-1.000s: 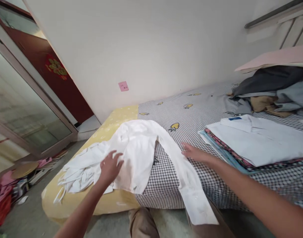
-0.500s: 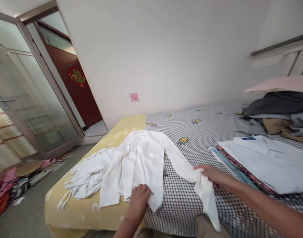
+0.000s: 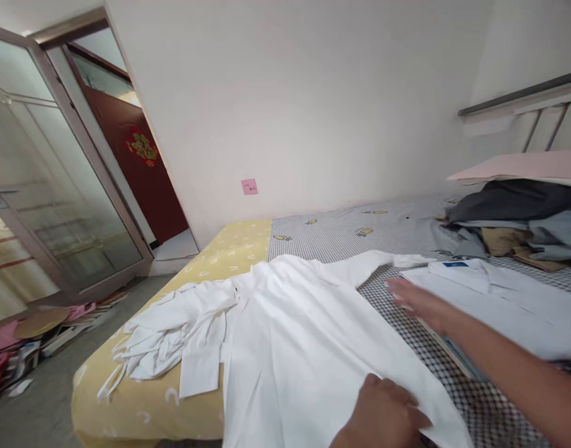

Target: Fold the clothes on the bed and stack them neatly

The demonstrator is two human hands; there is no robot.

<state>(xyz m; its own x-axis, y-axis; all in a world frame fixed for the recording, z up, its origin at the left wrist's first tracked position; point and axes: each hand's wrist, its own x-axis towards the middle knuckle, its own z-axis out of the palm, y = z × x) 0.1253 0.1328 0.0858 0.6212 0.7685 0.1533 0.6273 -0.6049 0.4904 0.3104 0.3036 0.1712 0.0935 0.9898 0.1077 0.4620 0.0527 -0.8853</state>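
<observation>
A white long-sleeved shirt (image 3: pixel 285 336) lies spread over the bed, its body reaching toward me and one sleeve stretched out to the right. At the lower right part of its body, my left hand (image 3: pixel 383 410) is closed with fingers curled on the cloth. My right hand (image 3: pixel 420 305) is open, fingers extended and slightly blurred, above the bed between the shirt and a folded white shirt (image 3: pixel 500 305). The right sleeve's end lies against that folded shirt. The other sleeve's cuff (image 3: pixel 199 371) rests on the yellow sheet.
Crumpled white clothing (image 3: pixel 164 330) with a strap lies left of the shirt on the yellow sheet (image 3: pixel 150 410). The folded shirt tops a stack. Behind it is a pile of dark and brown clothes (image 3: pixel 523 205) under a pink panel. Assorted items (image 3: pixel 43 323) lie on the floor at left.
My right hand has let go of the sleeve, which now stretches away to the right. My left hand has moved right with the hem, and the shirt's body is spread wider.
</observation>
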